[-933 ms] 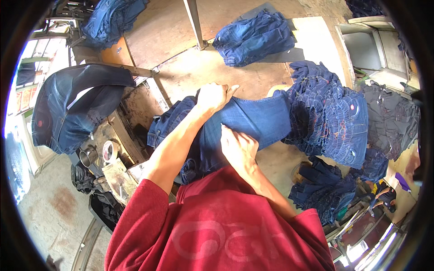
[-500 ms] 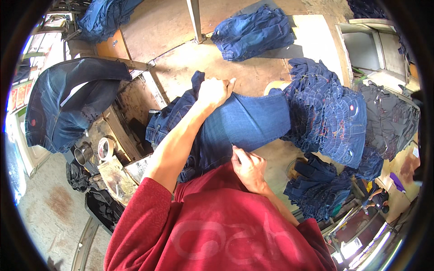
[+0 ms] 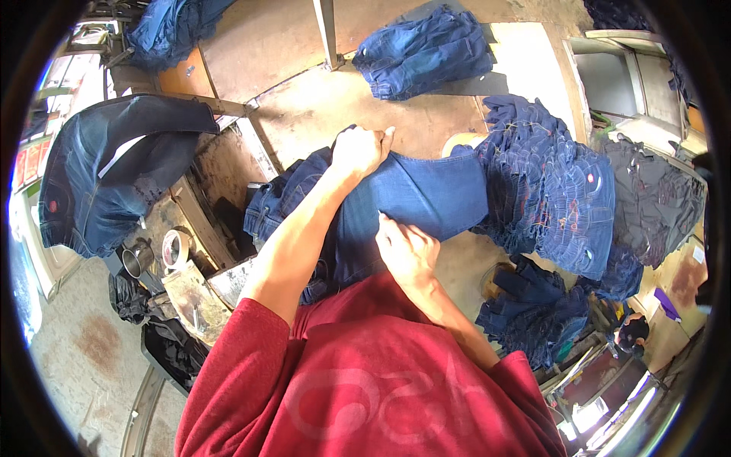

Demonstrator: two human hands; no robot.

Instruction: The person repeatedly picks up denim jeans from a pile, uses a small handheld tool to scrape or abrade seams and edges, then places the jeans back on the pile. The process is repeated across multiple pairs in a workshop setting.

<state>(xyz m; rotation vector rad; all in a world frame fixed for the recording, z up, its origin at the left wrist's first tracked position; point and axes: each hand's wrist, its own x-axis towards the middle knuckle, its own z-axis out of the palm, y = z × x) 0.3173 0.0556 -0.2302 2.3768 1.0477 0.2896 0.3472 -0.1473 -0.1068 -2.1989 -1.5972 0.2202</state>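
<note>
A pair of blue jeans [image 3: 438, 194] lies stretched in front of me, one leg pointing right and its bunched dark end to the left. My left hand [image 3: 362, 152] is closed in a fist on the far edge of the denim, thumb sticking out. On the middle of the leg rests my right hand [image 3: 410, 251], its fingers pinched together against the cloth. Whatever sits in that pinch, if anything, is too small or hidden to name.
Gathered denim garments [image 3: 541, 190] are piled at the right, beside dark grey ones [image 3: 655, 198]. More jeans [image 3: 422, 57] lie at the far side. At the left, dark jeans [image 3: 114, 175] hang near a tape roll [image 3: 177, 249] and a metal cup [image 3: 138, 259]. A person [image 3: 632, 335] is at far right.
My right hand has moved up and slightly left over the denim leg, from its near edge toward the middle. The left hand keeps its grip, barely shifted.
</note>
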